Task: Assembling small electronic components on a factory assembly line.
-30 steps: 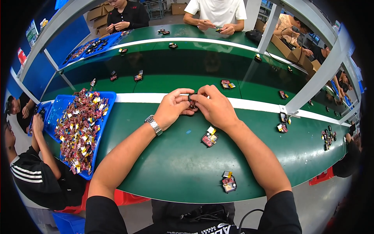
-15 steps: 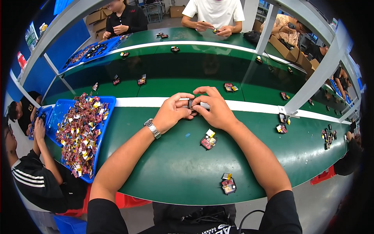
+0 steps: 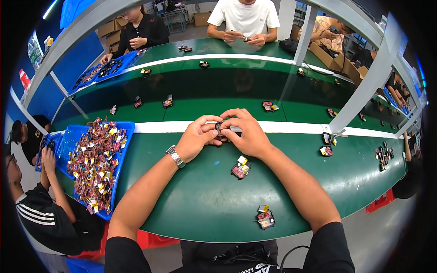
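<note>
Close to the white strip, my left hand (image 3: 196, 138) and my right hand (image 3: 247, 135) meet around a small black device housing (image 3: 221, 130). Both hands pinch it between thumbs and fingers, which cover most of it. A metal watch sits on my left wrist. Just below the hands, a black housing with a red circuit board and a silver-and-yellow battery (image 3: 241, 169) lies on the green table (image 3: 191, 200). A similar housing with its board and battery (image 3: 265, 217) rests nearer the table's front edge.
At left a blue tray (image 3: 119, 170) is heaped with red circuit boards and small batteries. Grey frame posts (image 3: 364, 91) rise at right, near more housings (image 3: 326, 150). Beyond the white strip a green belt (image 3: 218, 111) carries scattered housings. Several people work around the tables.
The whole view has shifted slightly. Both hands still grip the small black housing, with the right fingers now bent lower over it. The housings on the near table lie in the same places.
</note>
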Demonstrator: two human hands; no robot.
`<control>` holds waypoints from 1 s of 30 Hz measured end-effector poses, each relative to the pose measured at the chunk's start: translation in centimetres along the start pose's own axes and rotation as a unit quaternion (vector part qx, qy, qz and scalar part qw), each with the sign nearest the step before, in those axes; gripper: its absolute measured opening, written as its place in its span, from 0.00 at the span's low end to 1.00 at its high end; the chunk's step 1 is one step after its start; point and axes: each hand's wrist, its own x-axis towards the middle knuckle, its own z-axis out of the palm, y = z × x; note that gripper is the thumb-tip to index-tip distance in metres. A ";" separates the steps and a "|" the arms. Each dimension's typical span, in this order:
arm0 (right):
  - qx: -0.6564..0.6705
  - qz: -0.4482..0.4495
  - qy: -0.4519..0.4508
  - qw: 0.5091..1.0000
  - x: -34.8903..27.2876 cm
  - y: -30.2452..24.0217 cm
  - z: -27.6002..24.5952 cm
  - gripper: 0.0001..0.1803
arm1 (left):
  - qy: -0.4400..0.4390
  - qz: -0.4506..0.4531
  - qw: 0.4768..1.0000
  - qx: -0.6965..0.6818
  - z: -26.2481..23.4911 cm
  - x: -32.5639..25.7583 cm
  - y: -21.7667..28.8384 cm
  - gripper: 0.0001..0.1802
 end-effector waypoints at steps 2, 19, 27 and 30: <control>-0.009 0.001 0.026 1.000 -0.1 -0.2 0.3 0.05 | -0.005 0.001 1.000 0.002 -0.1 0.0 0.1 0.19; 0.083 0.078 0.043 0.993 -0.2 0.0 1.4 0.09 | -0.009 0.009 1.000 -0.027 -0.6 0.0 -0.2 0.17; 0.027 0.043 0.079 0.996 -0.5 -1.1 2.0 0.07 | 0.005 0.031 0.999 -0.018 -0.6 -0.1 -0.7 0.16; -0.001 0.015 0.080 0.997 -0.6 -1.7 1.6 0.07 | 0.007 0.032 0.999 -0.033 -0.8 0.1 -0.7 0.15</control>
